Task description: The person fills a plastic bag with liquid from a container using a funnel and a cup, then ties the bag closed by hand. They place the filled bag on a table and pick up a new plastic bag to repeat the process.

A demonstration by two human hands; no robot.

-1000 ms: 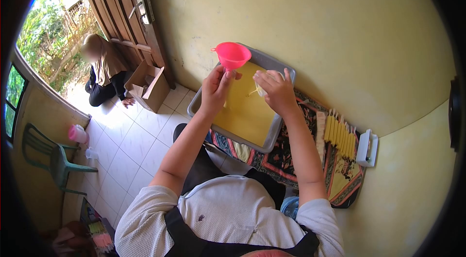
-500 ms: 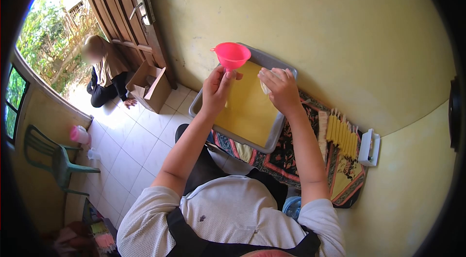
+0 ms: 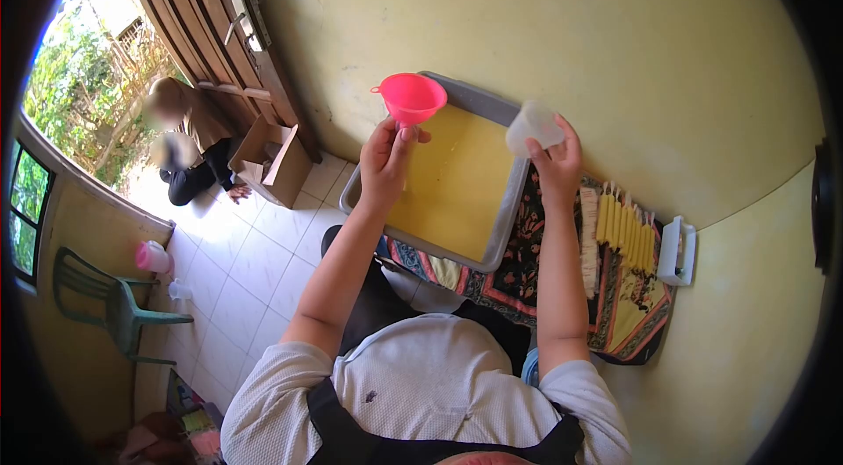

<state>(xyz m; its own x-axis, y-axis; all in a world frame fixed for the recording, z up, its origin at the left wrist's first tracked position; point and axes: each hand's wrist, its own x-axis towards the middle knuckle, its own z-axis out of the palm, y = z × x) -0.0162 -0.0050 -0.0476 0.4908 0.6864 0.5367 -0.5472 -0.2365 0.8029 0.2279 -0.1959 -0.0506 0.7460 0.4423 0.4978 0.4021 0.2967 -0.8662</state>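
My left hand (image 3: 385,158) is closed around the narrow stem of a pink funnel (image 3: 414,98), which stands mouth up over the basin's left part. What hangs under the stem, perhaps a thin clear plastic sleeve, is hard to make out. My right hand (image 3: 559,158) grips a translucent plastic cup (image 3: 530,128), tilted above the right rim. Below both hands is a grey basin (image 3: 474,96) of yellow liquid (image 3: 465,180).
Several yellow-filled plastic tubes (image 3: 625,228) lie in a row on a patterned cloth (image 3: 527,241), beside a white holder (image 3: 677,252). A person (image 3: 204,144) sits by the open door (image 3: 206,26), near a cardboard box (image 3: 277,162). A green chair (image 3: 118,307) stands left.
My right hand has moved right and turned, bringing the cup from over the liquid to above the basin's right rim. My left hand still holds the funnel in nearly the same place.
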